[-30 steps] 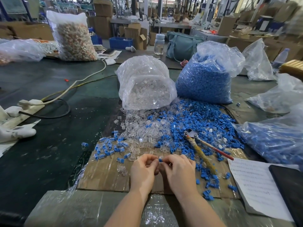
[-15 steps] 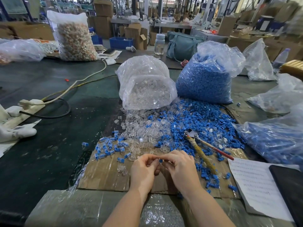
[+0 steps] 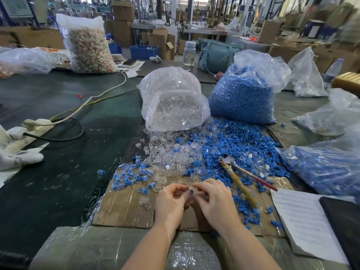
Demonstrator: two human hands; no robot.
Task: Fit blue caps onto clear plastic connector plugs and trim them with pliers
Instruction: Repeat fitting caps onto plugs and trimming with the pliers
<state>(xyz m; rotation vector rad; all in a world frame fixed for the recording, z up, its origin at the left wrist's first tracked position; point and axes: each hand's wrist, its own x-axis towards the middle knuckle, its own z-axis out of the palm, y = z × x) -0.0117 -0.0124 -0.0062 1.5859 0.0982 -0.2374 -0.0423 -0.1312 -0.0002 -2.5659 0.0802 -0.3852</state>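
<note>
Hands meet over corrugated cardboard [image 3: 124, 207]: left hand [image 3: 170, 203] and right hand [image 3: 216, 201] together pinch one blue cap [image 3: 191, 191]; smooth pliers [image 3: 236, 176] lie right.

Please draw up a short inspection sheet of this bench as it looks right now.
Surface: dark green table with a cardboard sheet under the work.
Job's things: bag of clear plugs, bag of blue caps, both spilling into one loose heap; capped pieces left of it; pliers lying unused.
Clutter: paper sheet, glove, more bags at right.
Grips: left hand and right hand pinch one small blue-and-clear piece between them.
Cables: white cable and black cable at a power strip.
Surroundings: boxes, benches, a bottle.
</note>
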